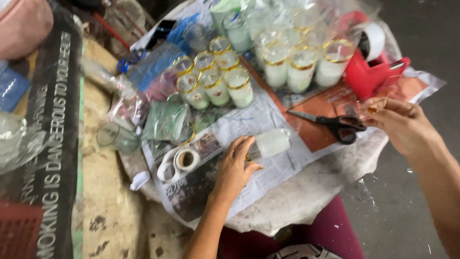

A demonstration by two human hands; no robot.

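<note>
1. A round stone-like table [306, 192] is spread with newspaper [268, 120] under rows of gold-rimmed glass candle cups [302, 67].
2. The left hand [235, 168] presses down on a white wax-filled glass candle wrapped in clear film [270, 142] — fingers together over its near end, its long axis running rightward from them.
3. The right hand [400, 122] pinches a strip of clear tape by the red tape dispenser [371, 72]; black-handled scissors [335, 123] lie between the hands.

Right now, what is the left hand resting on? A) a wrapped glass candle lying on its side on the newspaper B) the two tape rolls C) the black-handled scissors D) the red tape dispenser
A: the left hand lies on the wrapped glass candle, which is on its side on the newspaper; the scissors lie apart to the right.
</note>
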